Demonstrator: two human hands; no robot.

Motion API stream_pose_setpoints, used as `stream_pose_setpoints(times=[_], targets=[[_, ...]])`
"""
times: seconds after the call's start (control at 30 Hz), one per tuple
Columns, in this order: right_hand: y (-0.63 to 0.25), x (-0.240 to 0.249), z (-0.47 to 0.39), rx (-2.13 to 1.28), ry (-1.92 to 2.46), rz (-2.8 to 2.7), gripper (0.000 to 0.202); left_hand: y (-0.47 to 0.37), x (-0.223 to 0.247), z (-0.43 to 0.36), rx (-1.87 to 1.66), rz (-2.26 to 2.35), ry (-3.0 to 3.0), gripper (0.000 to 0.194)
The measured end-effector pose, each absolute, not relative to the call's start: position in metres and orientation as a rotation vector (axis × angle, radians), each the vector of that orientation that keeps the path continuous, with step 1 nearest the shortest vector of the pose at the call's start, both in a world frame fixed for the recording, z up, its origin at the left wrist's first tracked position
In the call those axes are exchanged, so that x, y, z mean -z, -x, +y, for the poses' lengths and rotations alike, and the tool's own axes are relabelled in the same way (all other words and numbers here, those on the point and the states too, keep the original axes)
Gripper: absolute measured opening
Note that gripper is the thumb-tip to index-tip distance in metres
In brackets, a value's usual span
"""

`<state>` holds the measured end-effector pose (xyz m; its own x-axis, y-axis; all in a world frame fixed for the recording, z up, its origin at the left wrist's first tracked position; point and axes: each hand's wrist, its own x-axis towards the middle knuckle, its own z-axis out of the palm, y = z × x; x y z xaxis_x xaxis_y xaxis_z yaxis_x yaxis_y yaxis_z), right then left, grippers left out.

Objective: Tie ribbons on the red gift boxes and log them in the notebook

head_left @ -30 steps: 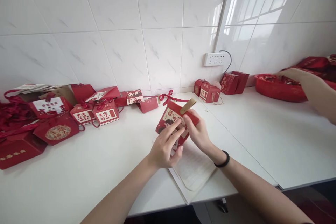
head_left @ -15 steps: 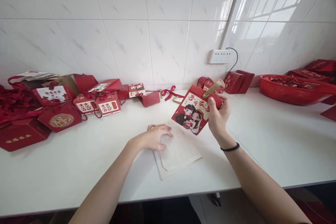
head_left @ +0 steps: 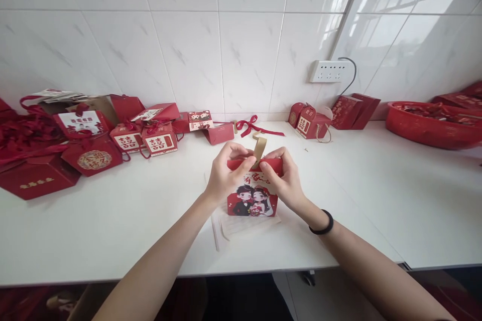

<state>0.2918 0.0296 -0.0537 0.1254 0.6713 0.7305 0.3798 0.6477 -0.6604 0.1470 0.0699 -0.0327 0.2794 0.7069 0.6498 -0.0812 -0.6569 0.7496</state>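
Note:
A red gift box [head_left: 251,203] with a cartoon bride and groom on its front stands upright before me. My left hand [head_left: 228,168] grips the left of its top edge, thumb in front and fingers behind. On the right of the same edge, my right hand [head_left: 283,173] pinches with its thumb near the middle. Between the two thumbs rises a gold ribbon handle [head_left: 259,149]. Under and around the box's base lie thin whitish sheets [head_left: 241,228]. The backs of the fingertips are hidden behind the box.
Several red boxes [head_left: 160,140] line the wall at left, by a heap of red ribbon [head_left: 26,133]. Behind my hands lies a red bow [head_left: 250,124]. A small red box [head_left: 311,123], a red basin [head_left: 433,128] and a power strip [head_left: 327,71] are at right.
The gift box has moved left and down, from tilted in my right hand to upright over the sheets. My left hand has left the sheets and now grips the box too.

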Motion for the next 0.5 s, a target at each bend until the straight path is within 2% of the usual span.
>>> stream_pose_setpoints(times=[0.1, 0.17, 0.3, 0.5], targets=[[-0.289, 0.059, 0.031, -0.118, 0.89, -1.497, 0.007, -0.149, 0.034, 0.067, -1.538, 0.569, -1.915, 0.011], [-0.288, 0.064, 0.032, -0.004, 0.822, -1.542, 0.013, -0.149, 0.035, 0.067, -1.566, 0.54, -1.992, 0.002], [-0.288, 0.069, 0.035, 0.14, 0.739, -1.638, 0.026, -0.147, 0.035, 0.064, -1.564, 0.448, -2.062, 0.013], [-0.29, 0.066, 0.034, 0.227, 0.763, -1.677, 0.029, -0.144, 0.037, 0.064, -1.557, 0.4, -2.057, 0.028]])
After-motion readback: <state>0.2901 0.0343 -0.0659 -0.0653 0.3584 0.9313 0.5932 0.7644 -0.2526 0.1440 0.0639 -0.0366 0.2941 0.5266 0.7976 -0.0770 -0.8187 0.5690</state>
